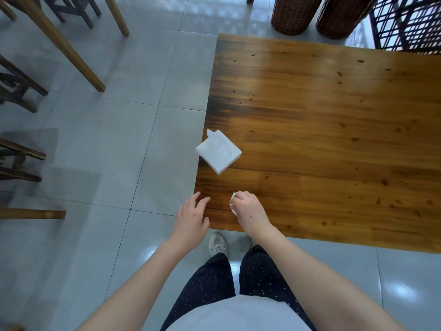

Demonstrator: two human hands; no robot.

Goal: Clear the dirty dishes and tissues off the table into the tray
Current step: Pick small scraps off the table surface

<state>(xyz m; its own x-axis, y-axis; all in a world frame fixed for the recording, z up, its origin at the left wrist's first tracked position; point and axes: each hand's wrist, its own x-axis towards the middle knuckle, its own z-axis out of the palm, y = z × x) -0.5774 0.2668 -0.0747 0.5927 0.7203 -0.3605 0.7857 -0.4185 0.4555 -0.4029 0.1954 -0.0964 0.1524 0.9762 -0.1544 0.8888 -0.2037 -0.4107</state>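
My right hand (250,212) rests on the near left part of the wooden table (334,130), its fingers curled round a crumpled white tissue (233,203) that pokes out at the knuckles. My left hand (192,219) hovers at the table's near left corner with fingers spread and relaxed, holding nothing. A white pack of tissues (218,151) lies at the table's left edge, beyond both hands, with one sheet sticking up. Small brown crumbs (338,74) are scattered over the tabletop. No tray or dishes are in view.
Grey tiled floor (107,151) lies left of the table. Wooden stools and table legs (71,48) stand at the far left. Two brown wicker cylinders (293,15) and a dark lattice screen (410,22) stand behind the table's far edge.
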